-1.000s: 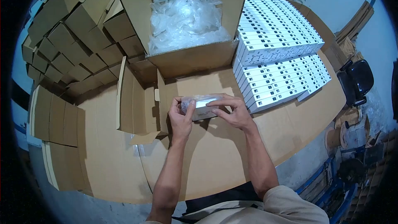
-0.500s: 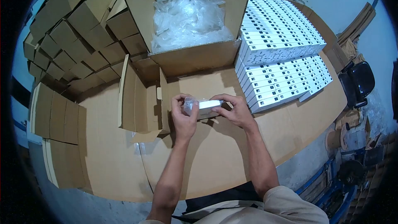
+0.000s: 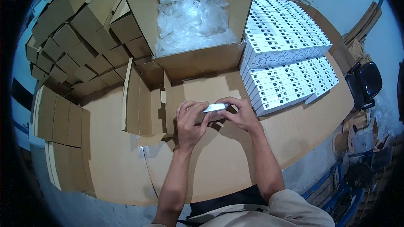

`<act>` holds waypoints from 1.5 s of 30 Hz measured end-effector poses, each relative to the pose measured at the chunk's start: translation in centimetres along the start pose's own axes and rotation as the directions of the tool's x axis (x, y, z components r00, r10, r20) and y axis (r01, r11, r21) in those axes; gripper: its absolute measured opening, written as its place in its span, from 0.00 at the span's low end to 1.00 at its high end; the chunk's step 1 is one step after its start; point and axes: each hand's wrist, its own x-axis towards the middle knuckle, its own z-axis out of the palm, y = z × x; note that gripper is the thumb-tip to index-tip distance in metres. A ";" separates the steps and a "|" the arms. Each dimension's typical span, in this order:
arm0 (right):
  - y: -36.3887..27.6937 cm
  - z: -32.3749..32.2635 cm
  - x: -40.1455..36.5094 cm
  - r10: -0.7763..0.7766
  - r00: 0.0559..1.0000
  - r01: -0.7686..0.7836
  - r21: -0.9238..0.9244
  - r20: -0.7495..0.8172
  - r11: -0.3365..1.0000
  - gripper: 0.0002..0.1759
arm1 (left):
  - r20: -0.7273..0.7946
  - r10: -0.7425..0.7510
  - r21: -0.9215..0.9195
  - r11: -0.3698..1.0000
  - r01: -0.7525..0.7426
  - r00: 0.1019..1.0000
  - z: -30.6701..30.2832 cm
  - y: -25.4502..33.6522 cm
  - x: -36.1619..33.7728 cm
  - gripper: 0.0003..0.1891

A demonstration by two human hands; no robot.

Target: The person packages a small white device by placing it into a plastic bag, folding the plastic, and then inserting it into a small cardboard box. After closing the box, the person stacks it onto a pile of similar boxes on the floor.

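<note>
A small white box (image 3: 215, 107) is held between my two hands over the cardboard-covered table. My left hand (image 3: 191, 120) grips its left end, with the fingers curled over the top and the thumb below. At the right end, my right hand (image 3: 239, 115) pinches it between thumb and fingers. Just left of my hands stands an open brown carton (image 3: 144, 105); no contents can be made out in it.
Behind my hands, a large open carton (image 3: 198, 61) holds crumpled clear plastic bags (image 3: 193, 21). Rows of white boxes (image 3: 290, 80) are stacked at the right. Brown cartons (image 3: 67, 42) are piled at the back left, with more (image 3: 63, 117) along the left edge.
My left hand has shifted its grip, its fingers now reaching over the box. The clear plastic that showed at the box's left end is no longer visible.
</note>
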 end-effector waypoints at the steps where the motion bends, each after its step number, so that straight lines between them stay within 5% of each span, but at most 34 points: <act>1: 0.0 0.0 0.0 0.005 1.000 -0.005 0.002 0.004 1.000 0.16 | 0.017 -0.062 -0.062 0.996 0.063 0.998 0.0 -0.2 -0.1 0.16; 5: -0.4 0.3 0.1 -0.190 0.977 0.186 -0.046 -0.100 0.981 0.18 | 0.125 -0.283 -0.264 0.914 0.307 0.951 -0.4 -0.3 -0.1 0.18; 9: -0.2 0.3 0.2 -0.208 0.974 0.203 -0.066 -0.088 0.977 0.20 | 0.267 -0.451 -0.390 0.757 0.524 0.851 -0.5 -0.5 -0.2 0.19; 18: -0.3 0.2 -0.1 -0.017 0.999 0.016 -0.027 -0.033 0.999 0.19 | 0.298 -0.505 -0.567 0.589 0.576 0.810 0.6 -1.4 -1.6 0.23; 25: 0.6 0.7 0.0 -0.009 0.998 0.014 0.091 -0.057 0.996 0.17 | 0.338 -0.504 -0.497 0.621 0.606 0.795 0.1 -0.8 -2.3 0.32; 29: 0.2 0.4 0.0 0.071 0.990 -0.053 0.149 -0.123 0.987 0.16 | 0.142 -0.506 -0.286 0.802 0.524 0.851 -0.1 0.4 -4.9 0.39; 32: 0.4 0.4 0.4 0.170 0.970 -0.141 0.166 -0.173 0.976 0.16 | 0.232 -0.397 -0.102 0.898 0.428 0.888 -2.6 2.3 -6.5 0.38; 37: 0.0 2.4 3.5 -0.012 0.967 0.081 0.262 -0.253 0.962 0.16 | 0.467 -0.282 0.200 0.957 0.211 0.838 -6.4 5.3 -9.4 0.31; 45: -5.5 6.9 11.7 -0.320 0.919 0.366 0.199 -0.229 0.909 0.15 | 0.489 -0.327 0.244 0.941 0.233 0.809 -8.6 6.7 -10.9 0.30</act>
